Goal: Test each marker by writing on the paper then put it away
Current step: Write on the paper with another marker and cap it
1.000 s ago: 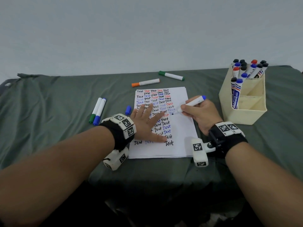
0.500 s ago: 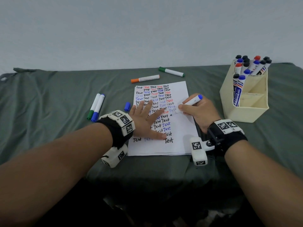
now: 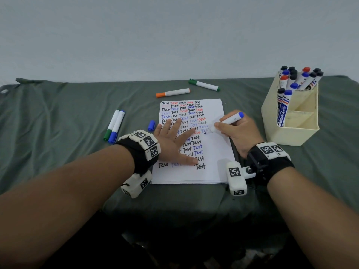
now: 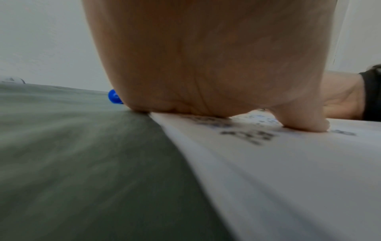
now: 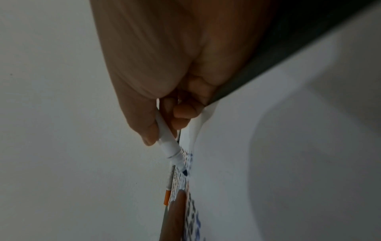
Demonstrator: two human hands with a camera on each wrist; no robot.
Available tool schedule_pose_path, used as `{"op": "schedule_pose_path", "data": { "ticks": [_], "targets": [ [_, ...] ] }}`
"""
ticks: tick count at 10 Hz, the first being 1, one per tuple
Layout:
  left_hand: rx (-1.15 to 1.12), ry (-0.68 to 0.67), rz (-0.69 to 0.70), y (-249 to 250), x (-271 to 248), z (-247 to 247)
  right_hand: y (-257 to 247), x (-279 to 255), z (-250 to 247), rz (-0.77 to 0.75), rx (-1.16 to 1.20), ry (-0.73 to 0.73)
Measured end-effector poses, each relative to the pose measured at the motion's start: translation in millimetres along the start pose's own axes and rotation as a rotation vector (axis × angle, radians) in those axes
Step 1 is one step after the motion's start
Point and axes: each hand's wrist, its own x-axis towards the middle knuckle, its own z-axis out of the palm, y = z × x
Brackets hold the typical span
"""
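A white sheet of paper (image 3: 217, 156) covered with rows of the word "Test" lies in the middle of the green cloth. My left hand (image 3: 172, 140) lies flat on it with fingers spread, and the thumb (image 4: 305, 120) presses the sheet. My right hand (image 3: 233, 131) grips an uncapped blue marker (image 3: 231, 119), tip down at the paper's right side beside the newest blue word. In the right wrist view the marker (image 5: 169, 143) points its dark tip at the paper (image 5: 226, 163). Its blue cap (image 3: 151, 125) lies just left of the sheet.
A cream organizer (image 3: 291, 121) with several capped markers stands at the right. An orange marker (image 3: 172, 92) and a green one (image 3: 204, 85) lie beyond the paper. A green and a blue marker (image 3: 114, 126) lie side by side at the left.
My right hand has shifted the blue marker a little to the right along the line of writing. The left hand stays flat on the paper.
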Motion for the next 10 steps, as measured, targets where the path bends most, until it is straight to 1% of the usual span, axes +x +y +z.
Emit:
{"op": "schedule_pose_path", "data": {
  "ticks": [2,4,6,8,9,10],
  "targets": [
    [-0.005,0.002,0.003,0.5,-0.3,-0.9,1.3,0.2,-0.8,0.011,-0.011,-0.036],
    [-0.006,0.006,0.000,0.5,-0.1,0.0,1.7,0.7,-1.3,-0.004,0.013,0.000],
    [-0.007,0.000,-0.004,-0.7,1.8,0.3,2.6,0.4,-0.9,0.003,-0.001,-0.025],
    [-0.010,-0.008,-0.003,0.0,1.7,0.1,3.6,0.3,-1.4,-0.011,0.041,0.046],
    [-0.011,-0.008,-0.004,-0.1,1.0,0.0,2.7,-0.4,-1.0,-0.012,0.013,0.016],
    [-0.010,-0.012,-0.004,0.0,0.3,-0.7,2.4,-0.1,-1.0,-0.014,0.016,0.020]
  ]
}}
